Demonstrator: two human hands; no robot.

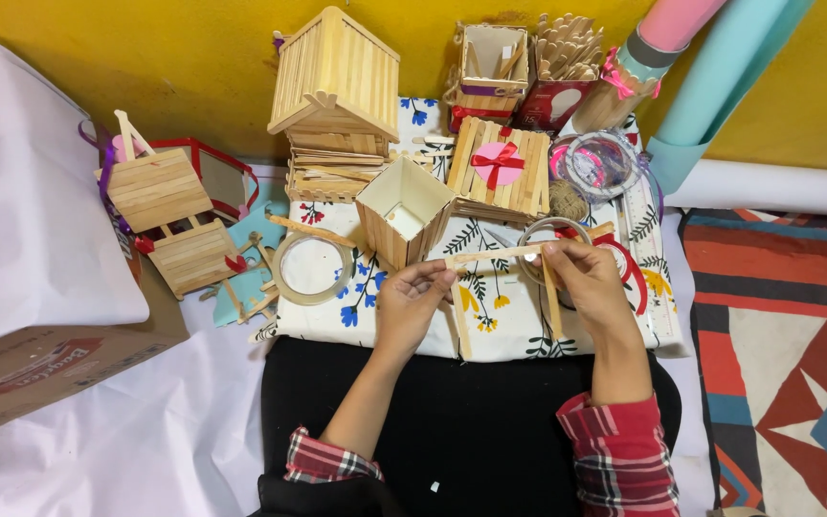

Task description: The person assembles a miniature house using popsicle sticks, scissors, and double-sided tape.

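My left hand and right hand pinch a pale wooden stick frame over the white floral-printed cloth — yellow wall behind, patterned red rug alongside.

Single head-worn view, looking steeply down, close over lap and floral cloth

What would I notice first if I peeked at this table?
Probably the little house made of wooden craft sticks at the back, against the yellow wall. Next, in the middle, the left hand and right hand hold a frame of craft sticks over the flowered cloth. Behind them lies a stick panel with a pink heart and red bow.
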